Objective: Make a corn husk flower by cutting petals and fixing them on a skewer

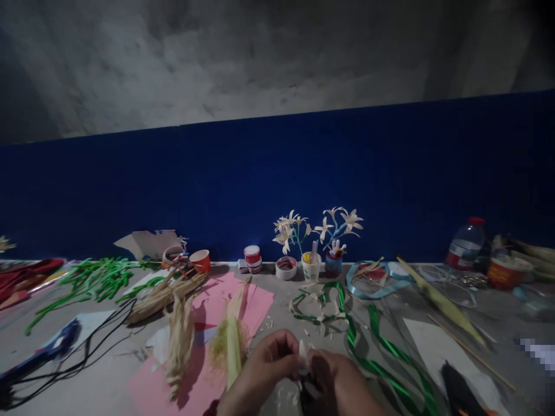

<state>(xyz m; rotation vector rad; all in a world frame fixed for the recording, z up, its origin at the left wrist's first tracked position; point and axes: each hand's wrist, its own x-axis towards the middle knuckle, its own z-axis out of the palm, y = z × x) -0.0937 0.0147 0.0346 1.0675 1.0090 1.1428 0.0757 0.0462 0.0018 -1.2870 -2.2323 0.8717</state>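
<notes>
Low in the middle of the head view, my left hand (264, 370) and my right hand (340, 384) meet over the table. Both are closed in a pinch on a small pale strip of husk (302, 351) that sticks up between them. Something dark shows under my right fingers; I cannot make it out. Just left of my left hand lies a corn cob in its husk (232, 344) on pink paper (203, 358). Pale scraps lie scattered about the hands.
Dried husk bundles (167, 294), green stems (93, 280), green ribbon (377, 346), light blue ribbon (375, 283), small cups, tape rolls and pale husk flowers (318, 228) stand along the blue wall. A water bottle (466, 242) and orange bowl (505, 271) sit right. Black cords (87, 355) lie left.
</notes>
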